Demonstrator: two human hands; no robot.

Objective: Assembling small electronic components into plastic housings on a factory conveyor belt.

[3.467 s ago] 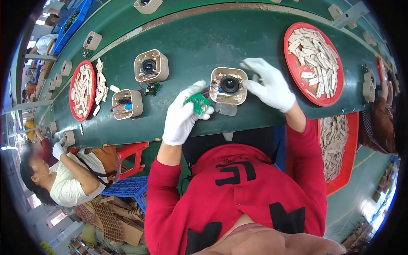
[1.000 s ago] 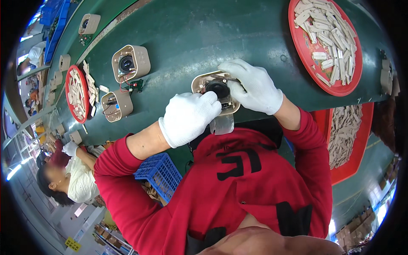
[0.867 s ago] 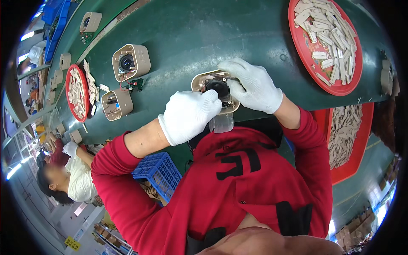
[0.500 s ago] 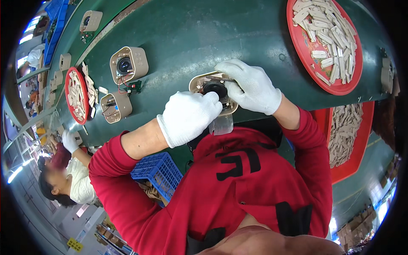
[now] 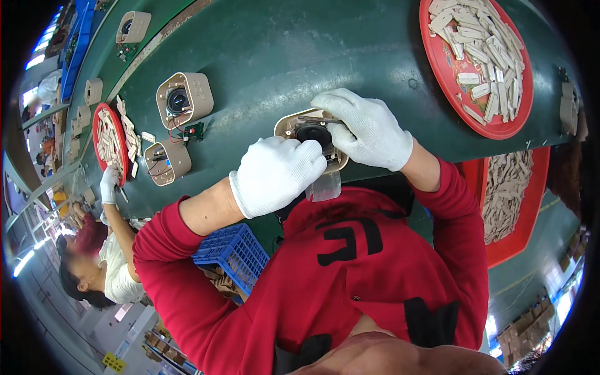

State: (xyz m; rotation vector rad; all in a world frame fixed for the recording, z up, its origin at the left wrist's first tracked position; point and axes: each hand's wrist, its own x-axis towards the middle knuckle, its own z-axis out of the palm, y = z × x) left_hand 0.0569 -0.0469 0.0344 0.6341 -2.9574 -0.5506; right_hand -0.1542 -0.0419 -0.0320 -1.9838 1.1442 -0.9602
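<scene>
A beige speaker housing (image 5: 285, 127) with a round black speaker (image 5: 312, 133) in it lies in front of me, its open side up. My left hand (image 5: 278, 174), in a white knitted glove, has its fingers curled closed against the speaker and the housing's near side. What its fingertips pinch is hidden. My right hand (image 5: 369, 130), gloved alike, bends over the housing's right side. A thin dark metal tool (image 5: 317, 119) runs from its fingers across the opening above the speaker. From the housing's near edge hangs a clear plastic flap (image 5: 325, 187).
Two beige housings (image 5: 201, 95) (image 5: 181, 157) with wires and a green circuit board (image 5: 192, 132) stand to the left. Red plates (image 5: 437, 81) (image 5: 127, 134) hold pale strips, as does a red bin (image 5: 539, 200). A co-worker's gloved hand (image 5: 110, 182) is at the left plate. A blue crate (image 5: 234, 253) stands below.
The housings and plate on the left have shifted slightly left in view. The co-worker's gloved hand has moved up to the left plate. My hands hold nearly the same pose.
</scene>
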